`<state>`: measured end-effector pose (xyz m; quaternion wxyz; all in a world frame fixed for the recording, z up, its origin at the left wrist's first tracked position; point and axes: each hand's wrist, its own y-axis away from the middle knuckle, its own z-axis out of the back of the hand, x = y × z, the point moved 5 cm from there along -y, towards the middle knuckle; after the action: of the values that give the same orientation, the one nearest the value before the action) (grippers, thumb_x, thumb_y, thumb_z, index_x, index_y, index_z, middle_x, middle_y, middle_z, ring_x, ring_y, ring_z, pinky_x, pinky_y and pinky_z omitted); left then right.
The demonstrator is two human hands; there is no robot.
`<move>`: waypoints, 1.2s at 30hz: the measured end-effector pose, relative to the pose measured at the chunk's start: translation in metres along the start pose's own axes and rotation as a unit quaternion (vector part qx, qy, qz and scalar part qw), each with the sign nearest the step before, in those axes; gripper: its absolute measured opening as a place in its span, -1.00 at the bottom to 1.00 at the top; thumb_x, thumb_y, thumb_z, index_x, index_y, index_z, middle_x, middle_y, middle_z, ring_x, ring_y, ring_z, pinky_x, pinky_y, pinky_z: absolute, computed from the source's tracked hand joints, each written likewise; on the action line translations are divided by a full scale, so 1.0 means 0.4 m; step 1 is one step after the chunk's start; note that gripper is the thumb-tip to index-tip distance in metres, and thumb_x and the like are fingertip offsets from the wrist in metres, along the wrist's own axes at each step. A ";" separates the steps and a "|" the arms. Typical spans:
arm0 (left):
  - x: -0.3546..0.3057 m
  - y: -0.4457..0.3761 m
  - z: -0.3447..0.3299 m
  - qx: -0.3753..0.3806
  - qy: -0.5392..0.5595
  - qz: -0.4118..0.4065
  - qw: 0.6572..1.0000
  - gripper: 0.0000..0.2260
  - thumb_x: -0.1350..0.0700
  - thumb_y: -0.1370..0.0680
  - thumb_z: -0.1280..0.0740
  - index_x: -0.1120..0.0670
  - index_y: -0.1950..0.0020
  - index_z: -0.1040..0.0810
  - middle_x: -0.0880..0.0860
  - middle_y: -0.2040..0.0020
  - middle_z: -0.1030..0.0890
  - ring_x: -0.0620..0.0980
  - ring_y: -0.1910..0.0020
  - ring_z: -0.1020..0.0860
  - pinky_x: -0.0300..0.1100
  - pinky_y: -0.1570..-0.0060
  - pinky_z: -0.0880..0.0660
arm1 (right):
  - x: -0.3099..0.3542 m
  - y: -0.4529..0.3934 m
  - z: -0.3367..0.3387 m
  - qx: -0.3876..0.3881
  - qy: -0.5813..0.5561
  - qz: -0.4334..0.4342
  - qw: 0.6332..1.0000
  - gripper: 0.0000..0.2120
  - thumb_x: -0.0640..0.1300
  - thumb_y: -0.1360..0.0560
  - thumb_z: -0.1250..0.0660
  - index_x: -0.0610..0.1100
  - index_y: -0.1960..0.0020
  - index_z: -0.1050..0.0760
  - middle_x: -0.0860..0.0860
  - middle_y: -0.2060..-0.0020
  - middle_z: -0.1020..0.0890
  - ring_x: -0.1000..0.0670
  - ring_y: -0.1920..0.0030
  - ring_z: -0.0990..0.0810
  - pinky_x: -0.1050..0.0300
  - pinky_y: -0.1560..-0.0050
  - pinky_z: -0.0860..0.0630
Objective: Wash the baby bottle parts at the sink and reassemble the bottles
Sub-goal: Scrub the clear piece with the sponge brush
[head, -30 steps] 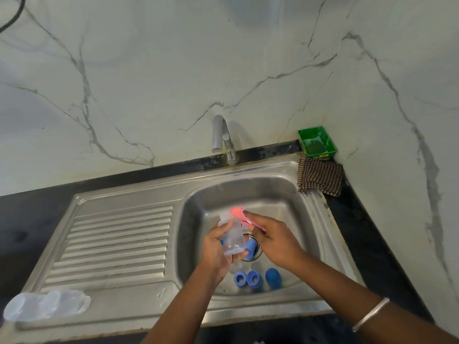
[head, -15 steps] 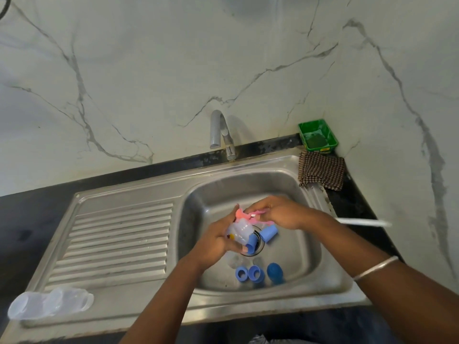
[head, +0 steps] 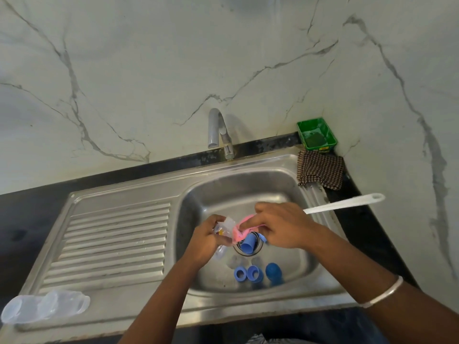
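Over the steel sink basin (head: 285, 184), my left hand (head: 207, 240) grips a clear baby bottle (head: 224, 229) that lies tilted, mouth toward the right. My right hand (head: 285, 225) holds a bottle brush whose pink head (head: 242, 230) sits at the bottle's mouth; its white handle (head: 345, 203) sticks out to the right. A blue cap (head: 248, 244) lies on the drain just below the hands. Two blue rings (head: 247, 273) and a blue dome cap (head: 273, 270) rest on the basin floor near the front.
Clear bottle parts (head: 47, 305) lie at the front left of the ribbed drainboard (head: 111, 244). The tap (head: 219, 131) stands behind the basin. A green soap tray (head: 316, 134) and a checked cloth (head: 320, 168) sit in the back right corner.
Both hands have lowered and the bottle has tipped from nearly upright to lying sideways. My right hand turned so the brush's white handle now points out to the right.
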<state>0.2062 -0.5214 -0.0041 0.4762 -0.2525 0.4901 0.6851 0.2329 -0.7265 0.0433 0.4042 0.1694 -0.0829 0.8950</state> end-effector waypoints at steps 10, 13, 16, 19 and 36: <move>0.000 0.023 -0.002 -0.030 -0.023 -0.091 0.995 -0.50 0.29 -0.22 -0.63 0.00 0.00 -0.49 -0.13 0.05 -0.65 -0.23 0.10 -0.60 -0.41 0.20 -0.49 | -0.057 0.006 -0.018 -0.123 -0.112 -0.129 0.978 -0.45 -0.02 -0.55 -0.31 0.22 -0.51 -0.28 0.14 -0.27 -0.55 0.01 -0.20 -0.57 0.02 -0.09 -0.56; -0.012 0.027 -0.007 -0.045 -0.034 -0.116 0.992 -0.50 0.30 -0.23 -0.63 0.00 -0.01 -0.49 -0.14 0.06 -0.65 -0.20 0.08 -0.62 -0.38 0.15 -0.49 | -0.032 -0.001 -0.021 -0.111 -0.057 -0.111 0.986 -0.45 0.01 -0.53 -0.30 0.27 -0.47 -0.29 0.17 -0.11 -0.54 0.02 -0.04 -0.59 0.15 0.15 -0.49; -0.018 0.028 -0.006 -0.063 -0.034 -0.125 0.990 -0.51 0.29 -0.24 -0.63 -0.01 -0.01 -0.48 -0.17 0.07 -0.65 -0.20 0.10 -0.62 -0.38 0.15 -0.50 | -0.024 0.002 -0.032 -0.103 -0.066 -0.118 0.985 -0.44 -0.01 -0.53 -0.30 0.30 -0.47 -0.27 0.16 -0.04 -0.52 0.02 -0.01 -0.57 0.16 0.19 -0.44; -0.015 0.028 -0.006 -0.066 -0.039 -0.127 0.989 -0.51 0.26 -0.23 -0.64 -0.01 0.00 -0.48 -0.16 0.08 -0.65 -0.20 0.11 -0.62 -0.39 0.15 -0.50 | -0.022 0.007 -0.052 -0.089 -0.173 -0.123 0.973 -0.51 -0.01 -0.56 -0.31 0.29 -0.44 -0.34 0.17 -0.18 -0.58 0.06 -0.17 -0.57 0.09 -0.06 -0.53; -0.012 0.033 -0.005 -0.054 -0.072 -0.175 0.980 -0.52 0.31 -0.21 -0.60 -0.02 0.02 -0.50 -0.13 0.11 -0.62 -0.17 0.14 -0.59 -0.39 0.19 -0.48 | -0.002 0.015 -0.076 0.075 -0.203 -0.195 0.957 -0.83 0.09 -0.58 -0.24 0.05 0.04 -0.55 0.09 0.26 -0.63 0.00 0.22 -0.59 0.05 0.21 -0.46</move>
<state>0.1962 -0.5260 0.0048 0.6088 -0.3094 0.3650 0.6328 0.2216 -0.7225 0.0148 0.5313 0.3903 -0.0613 0.7494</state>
